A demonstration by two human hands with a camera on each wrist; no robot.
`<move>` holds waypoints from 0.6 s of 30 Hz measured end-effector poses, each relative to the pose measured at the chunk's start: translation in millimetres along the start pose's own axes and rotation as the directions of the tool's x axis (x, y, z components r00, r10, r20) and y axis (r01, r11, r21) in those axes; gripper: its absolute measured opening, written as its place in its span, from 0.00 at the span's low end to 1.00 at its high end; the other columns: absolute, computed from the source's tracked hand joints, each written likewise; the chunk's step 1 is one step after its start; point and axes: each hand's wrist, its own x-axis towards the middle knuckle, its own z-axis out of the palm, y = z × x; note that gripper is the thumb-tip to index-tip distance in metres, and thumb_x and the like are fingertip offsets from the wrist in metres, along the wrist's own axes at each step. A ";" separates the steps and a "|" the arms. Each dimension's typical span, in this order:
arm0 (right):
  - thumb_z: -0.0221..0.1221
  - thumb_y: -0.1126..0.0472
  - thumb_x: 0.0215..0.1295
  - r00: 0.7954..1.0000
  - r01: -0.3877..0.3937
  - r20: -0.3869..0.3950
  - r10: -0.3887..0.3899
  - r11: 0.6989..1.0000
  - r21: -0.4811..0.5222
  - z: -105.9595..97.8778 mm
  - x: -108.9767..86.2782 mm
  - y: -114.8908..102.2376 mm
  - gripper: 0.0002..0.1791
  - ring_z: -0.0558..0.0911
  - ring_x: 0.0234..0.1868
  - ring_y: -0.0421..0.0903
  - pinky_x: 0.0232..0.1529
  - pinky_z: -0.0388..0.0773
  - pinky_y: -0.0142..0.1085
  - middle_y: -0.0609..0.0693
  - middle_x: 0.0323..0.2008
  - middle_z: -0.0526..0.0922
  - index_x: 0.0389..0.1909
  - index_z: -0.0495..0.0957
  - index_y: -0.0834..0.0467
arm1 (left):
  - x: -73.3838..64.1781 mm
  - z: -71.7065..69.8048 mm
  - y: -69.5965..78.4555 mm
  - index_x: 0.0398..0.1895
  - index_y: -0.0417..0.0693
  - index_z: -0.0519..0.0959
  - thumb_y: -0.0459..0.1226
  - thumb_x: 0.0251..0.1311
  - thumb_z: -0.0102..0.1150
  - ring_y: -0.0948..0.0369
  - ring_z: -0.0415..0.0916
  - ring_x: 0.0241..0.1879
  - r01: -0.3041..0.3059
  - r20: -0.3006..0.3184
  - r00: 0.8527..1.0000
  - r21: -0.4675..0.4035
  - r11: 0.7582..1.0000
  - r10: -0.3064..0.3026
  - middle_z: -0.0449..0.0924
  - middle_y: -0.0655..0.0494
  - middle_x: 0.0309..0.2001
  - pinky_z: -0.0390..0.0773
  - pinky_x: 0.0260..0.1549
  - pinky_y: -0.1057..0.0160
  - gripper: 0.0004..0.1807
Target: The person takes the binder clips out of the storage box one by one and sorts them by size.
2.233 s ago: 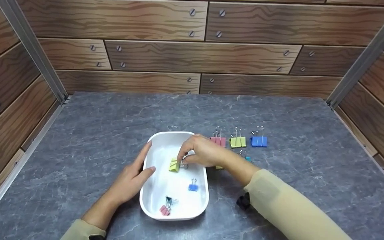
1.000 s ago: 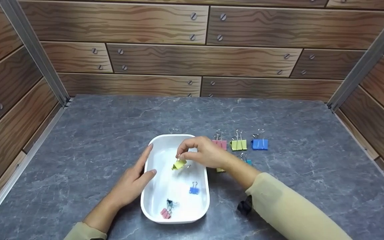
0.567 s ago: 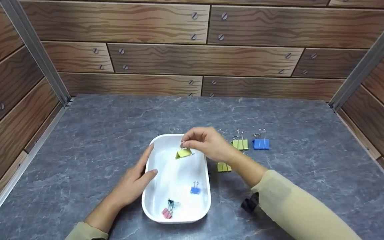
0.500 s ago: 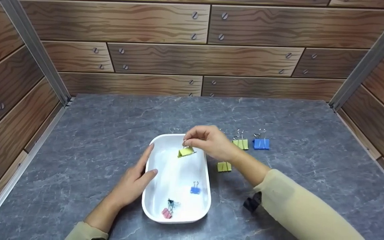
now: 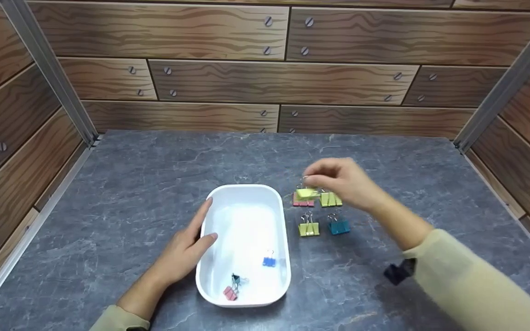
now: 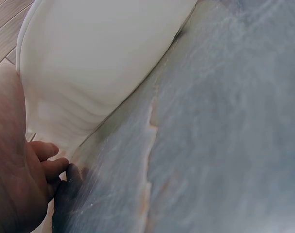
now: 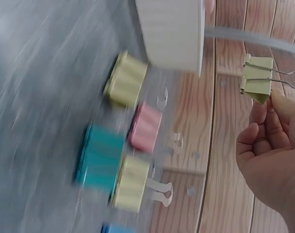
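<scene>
My right hand [image 5: 350, 184] pinches a yellow binder clip [image 5: 306, 194] above the table, right of the white tray [image 5: 242, 220]. The right wrist view shows this clip [image 7: 258, 75] at my fingertips, its wire handle sticking out. My left hand [image 5: 182, 255] rests on the tray's left rim, thumb and index finger extended. Inside the tray lie a small blue binder clip [image 5: 269, 261], a small pink one [image 5: 230, 293] and a dark teal one [image 5: 236, 278]. Below the held clip stands a pink binder clip [image 5: 302, 203], partly covered by it.
On the table right of the tray stand a back yellow binder clip [image 5: 331, 199], a front yellow binder clip [image 5: 309, 229] and a teal binder clip [image 5: 339, 226]. A blue binder clip [image 7: 117, 229] shows at the bottom of the right wrist view; my hand hides it in the head view.
My right hand has lifted the yellow binder clip out of the tray and carried it right, over the clips on the table. My left hand stays at the tray's rim.
</scene>
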 end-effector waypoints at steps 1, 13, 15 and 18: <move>0.68 0.61 0.72 1.000 -0.013 -0.003 0.013 1.000 -0.015 -6.8 -3.2 3.3 0.08 0.85 0.42 0.52 0.45 0.84 0.38 0.53 0.41 0.89 0.46 0.89 0.60 | 0.2 0.0 -0.1 0.88 0.69 0.49 0.44 0.79 0.55 0.51 0.66 0.75 -0.002 -0.002 1.000 0.002 1.000 0.002 0.59 0.51 0.82 0.75 0.64 0.48 0.41; 0.66 0.58 0.75 0.982 -0.187 -0.047 0.182 0.973 -0.132 -61.1 -43.0 47.7 0.11 0.84 0.43 0.50 0.42 0.82 0.37 0.53 0.43 0.88 0.48 0.88 0.60 | 0.4 -0.6 -1.1 0.88 0.72 0.49 0.44 0.79 0.55 0.52 0.65 0.75 -0.012 0.001 1.000 0.008 1.000 0.012 0.59 0.52 0.81 0.73 0.66 0.46 0.40; 0.66 0.57 0.75 0.980 -0.200 -0.051 0.195 0.971 -0.129 -65.0 -48.2 54.9 0.12 0.84 0.43 0.49 0.42 0.82 0.38 0.54 0.42 0.88 0.49 0.87 0.62 | -0.1 -0.5 -1.3 0.87 0.73 0.49 0.44 0.79 0.55 0.52 0.65 0.75 -0.011 0.000 1.000 0.009 1.000 0.011 0.60 0.52 0.81 0.74 0.65 0.47 0.41; 0.67 0.57 0.74 0.975 -0.222 -0.055 0.217 0.969 -0.112 -69.7 -55.8 65.0 0.15 0.84 0.42 0.49 0.43 0.83 0.38 0.55 0.42 0.88 0.50 0.86 0.65 | -0.5 -0.3 -1.2 0.87 0.73 0.49 0.44 0.79 0.55 0.52 0.67 0.74 -0.010 0.002 1.000 0.008 1.000 0.010 0.60 0.52 0.81 0.77 0.62 0.48 0.41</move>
